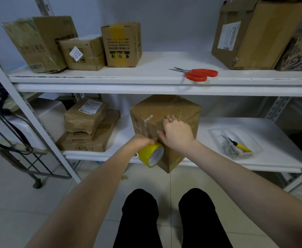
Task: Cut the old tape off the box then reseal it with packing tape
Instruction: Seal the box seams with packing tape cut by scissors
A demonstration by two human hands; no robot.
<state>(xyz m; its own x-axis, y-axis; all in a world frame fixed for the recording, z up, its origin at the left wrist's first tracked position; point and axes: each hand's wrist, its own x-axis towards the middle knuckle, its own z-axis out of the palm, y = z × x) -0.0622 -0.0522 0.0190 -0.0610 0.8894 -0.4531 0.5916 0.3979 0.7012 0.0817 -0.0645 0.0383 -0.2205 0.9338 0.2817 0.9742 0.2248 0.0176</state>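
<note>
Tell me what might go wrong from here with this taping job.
1. The box juts past the front edge of the lower shelf. Pulling the tape roll with the left hand might drag or tip it off, since only the right hand steadies it.
2. The scissors overhang the edge of the upper shelf, roughly above the right arm. A bump could knock them down.

On my feed: two white shelves, both loaded.
Upper shelf [155, 68]: three cartons [83, 52] at left, red scissors [198, 73] by the front edge, a large carton [254, 33] and a patterned box [299, 54] at right. Lower shelf [218, 126]: stacked parcels [91, 129] at left, the box [164, 111] overhanging the front edge, a clear tray [250, 140] at right.
</note>
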